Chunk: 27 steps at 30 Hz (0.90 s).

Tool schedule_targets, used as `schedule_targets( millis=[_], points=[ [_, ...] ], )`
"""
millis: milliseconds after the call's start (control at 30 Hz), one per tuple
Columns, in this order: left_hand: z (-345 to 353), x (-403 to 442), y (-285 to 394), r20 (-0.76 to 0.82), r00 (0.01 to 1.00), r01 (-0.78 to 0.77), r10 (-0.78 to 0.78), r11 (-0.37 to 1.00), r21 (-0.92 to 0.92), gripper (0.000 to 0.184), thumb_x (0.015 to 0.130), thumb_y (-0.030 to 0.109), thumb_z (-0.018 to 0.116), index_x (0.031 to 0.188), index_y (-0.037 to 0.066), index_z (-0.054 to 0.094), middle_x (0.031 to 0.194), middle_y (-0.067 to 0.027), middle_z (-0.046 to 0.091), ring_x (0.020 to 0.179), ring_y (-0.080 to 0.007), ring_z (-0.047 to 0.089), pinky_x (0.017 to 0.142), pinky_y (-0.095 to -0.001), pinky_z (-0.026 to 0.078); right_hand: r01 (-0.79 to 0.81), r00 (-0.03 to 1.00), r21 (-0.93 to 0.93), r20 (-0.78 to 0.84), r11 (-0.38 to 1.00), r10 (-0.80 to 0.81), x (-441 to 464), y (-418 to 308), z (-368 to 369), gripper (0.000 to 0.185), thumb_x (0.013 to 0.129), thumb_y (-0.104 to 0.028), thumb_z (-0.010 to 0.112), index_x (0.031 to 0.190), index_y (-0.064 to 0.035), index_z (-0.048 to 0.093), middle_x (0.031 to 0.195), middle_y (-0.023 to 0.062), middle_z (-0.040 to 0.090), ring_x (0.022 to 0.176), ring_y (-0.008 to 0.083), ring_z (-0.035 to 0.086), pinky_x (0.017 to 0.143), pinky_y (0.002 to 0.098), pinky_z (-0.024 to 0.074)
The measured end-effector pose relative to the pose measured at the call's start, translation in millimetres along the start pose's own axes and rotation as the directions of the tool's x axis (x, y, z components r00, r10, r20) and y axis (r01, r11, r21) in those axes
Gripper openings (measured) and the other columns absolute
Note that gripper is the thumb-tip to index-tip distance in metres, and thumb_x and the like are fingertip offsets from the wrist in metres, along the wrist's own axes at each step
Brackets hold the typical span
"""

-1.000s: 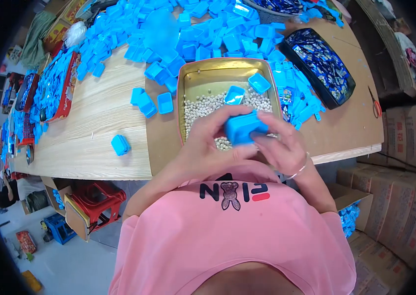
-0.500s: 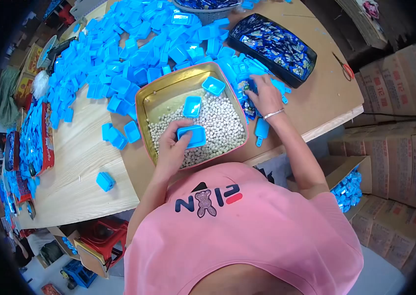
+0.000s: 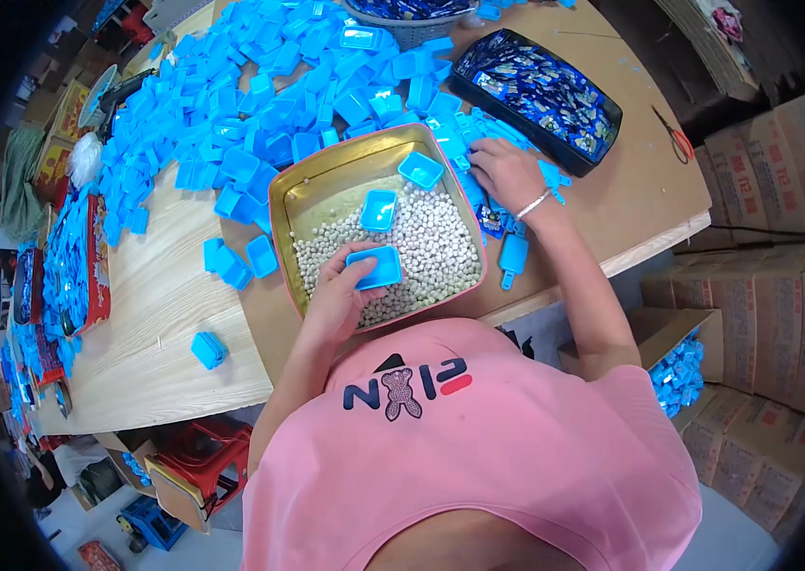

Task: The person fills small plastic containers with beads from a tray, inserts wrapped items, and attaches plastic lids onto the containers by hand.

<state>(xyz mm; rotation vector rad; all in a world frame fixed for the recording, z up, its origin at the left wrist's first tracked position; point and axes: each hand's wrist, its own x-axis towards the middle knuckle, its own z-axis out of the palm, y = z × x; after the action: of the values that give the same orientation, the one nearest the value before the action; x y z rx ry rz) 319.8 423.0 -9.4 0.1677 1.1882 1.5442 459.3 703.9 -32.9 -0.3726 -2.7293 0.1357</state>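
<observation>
A small blue plastic box (image 3: 381,267), open at the top, is in my left hand (image 3: 336,290), thumb over its near edge. It is held above a square gold tin (image 3: 322,164) of small pale round pellets (image 3: 436,238). Two more blue boxes, one in the middle (image 3: 379,210) and one near the far right corner (image 3: 421,171), rest in the tin. Right of the tin, my right hand (image 3: 511,179) is curled over flat blue plastic pieces (image 3: 455,133); what its fingertips hold is hidden. Below it lie dark blue patterned packets (image 3: 491,222) and a tabbed blue piece (image 3: 514,255).
A large heap of blue boxes (image 3: 260,105) spreads across the table's far left. A black tray (image 3: 540,95) of shiny blue packets stands at the far right, with orange-handled scissors (image 3: 676,138) beyond it. Cartons (image 3: 764,171) are stacked on the right.
My right hand has shifted a little up and left, from the patterned packets to the flat blue pieces. My left hand still holds the blue box over the pellets, tilted slightly differently.
</observation>
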Motion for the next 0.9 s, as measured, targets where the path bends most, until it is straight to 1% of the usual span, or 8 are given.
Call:
schedule_targets(
  millis=[167, 433, 500, 567, 600, 767, 833, 900],
  points=[
    [-7.3, 1.8, 1.8, 0.158, 0.987, 0.036, 0.003, 0.969, -0.246, 0.034, 0.085, 0.005, 0.053, 0.119, 0.003, 0.053, 0.116, -0.0167, 0.057, 0.098, -0.0252, 0.062, 0.073, -0.025, 0.053, 0.014, 1.0, 0.006, -0.012, 1.0, -0.013, -4.8, -4.9, -5.9, 0.017, 0.079, -0.012, 0.061, 0.095, -0.006, 0.063, 0.109, 0.0042, 0.061, 0.091, 0.0246, 0.058, 0.077, 0.0324, 0.0479],
    [-2.5, -10.6, 4.0, 0.189, 0.98, -0.033, 0.058, 0.991, -0.133, 0.039, 0.089, 0.008, 0.054, 0.127, 0.004, 0.048, 0.124, -0.0161, 0.053, 0.106, -0.0239, 0.058, 0.084, -0.0272, 0.051, -0.121, 0.959, 0.131, -0.239, 0.984, 0.149, -10.7, -6.1, -19.7, 0.015, 0.082, -0.007, 0.059, 0.095, -0.004, 0.066, 0.097, 0.0043, 0.062, 0.077, 0.0218, 0.058, 0.07, 0.0287, 0.0466],
    [-0.4, -9.7, 4.2, 0.187, 0.979, -0.07, 0.076, 0.997, -0.036, 0.041, 0.09, 0.009, 0.055, 0.13, 0.004, 0.047, 0.126, -0.0156, 0.052, 0.108, -0.0232, 0.057, 0.087, -0.0276, 0.05, -0.388, 0.909, 0.357, -0.007, 0.85, 0.418, -12.5, -24.3, -54.5, 0.018, 0.084, -0.003, 0.06, 0.1, -0.0032, 0.068, 0.09, 0.0032, 0.062, 0.071, 0.0138, 0.054, 0.065, 0.0238, 0.0445],
    [2.4, -9.5, 3.4, 0.196, 0.979, -0.058, 0.062, 0.998, -0.027, 0.041, 0.091, 0.009, 0.055, 0.13, 0.004, 0.046, 0.126, -0.0153, 0.052, 0.109, -0.0228, 0.057, 0.087, -0.0277, 0.05, -0.276, 0.959, 0.742, 0.167, 0.611, 0.23, -14.7, -46.7, -65.1, 0.023, 0.083, -0.002, 0.061, 0.105, -0.0036, 0.067, 0.083, 0.002, 0.061, 0.066, 0.0086, 0.05, 0.059, 0.0213, 0.0416],
    [3.5, -9.9, 3.1, 0.206, 0.977, -0.047, 0.049, 0.999, -0.012, 0.041, 0.091, 0.01, 0.055, 0.131, 0.004, 0.046, 0.126, -0.015, 0.052, 0.109, -0.0224, 0.056, 0.088, -0.0278, 0.049, -0.351, 0.936, 0.782, 0.276, 0.515, 0.218, -13.5, -70.0, -71.4, 0.017, 0.081, -0.004, 0.065, 0.098, -0.0023, 0.067, 0.079, 0.0015, 0.06, 0.062, 0.0076, 0.048, 0.056, 0.0215, 0.0403],
    [6.0, -8.6, 4.9, 0.243, 0.969, -0.034, 0.043, 0.999, -0.039, 0.042, 0.091, 0.01, 0.056, 0.131, 0.005, 0.046, 0.124, -0.0138, 0.053, 0.107, -0.0206, 0.057, 0.087, -0.0276, 0.05, -0.366, 0.93, 0.733, 0.316, 0.574, 0.19, -11.6, -123.4, -43.9, 0.008, 0.078, -0.005, 0.067, 0.085, -0.0038, 0.063, 0.074, 0.0016, 0.058, 0.06, 0.0095, 0.048, 0.054, 0.0229, 0.0402],
    [3.7, -12.2, 4.9, 0.23, 0.971, -0.045, 0.071, 0.992, -0.116, 0.042, 0.09, 0.009, 0.057, 0.131, 0.006, 0.047, 0.121, -0.0132, 0.055, 0.104, -0.0197, 0.058, 0.085, -0.0273, 0.05, -0.263, 0.947, 0.659, 0.036, 0.705, 0.32, -15.4, -91.5, -38.9, 0.017, 0.076, -0.004, 0.067, 0.092, -0.0062, 0.064, 0.079, 0.0022, 0.058, 0.062, 0.0125, 0.051, 0.057, 0.0246, 0.0424],
    [0.5, -13.7, 4.2, 0.218, 0.974, -0.028, 0.064, 0.986, -0.163, 0.041, 0.09, 0.009, 0.057, 0.13, 0.006, 0.048, 0.119, -0.0131, 0.056, 0.102, -0.0196, 0.059, 0.084, -0.0268, 0.051, -0.325, 0.937, 0.318, -0.016, 0.89, 0.348, -21.9, -58.5, -38.1, 0.023, 0.074, -0.005, 0.066, 0.097, -0.008, 0.063, 0.087, 0.0034, 0.06, 0.068, 0.0186, 0.056, 0.062, 0.0277, 0.0456]
  ],
)
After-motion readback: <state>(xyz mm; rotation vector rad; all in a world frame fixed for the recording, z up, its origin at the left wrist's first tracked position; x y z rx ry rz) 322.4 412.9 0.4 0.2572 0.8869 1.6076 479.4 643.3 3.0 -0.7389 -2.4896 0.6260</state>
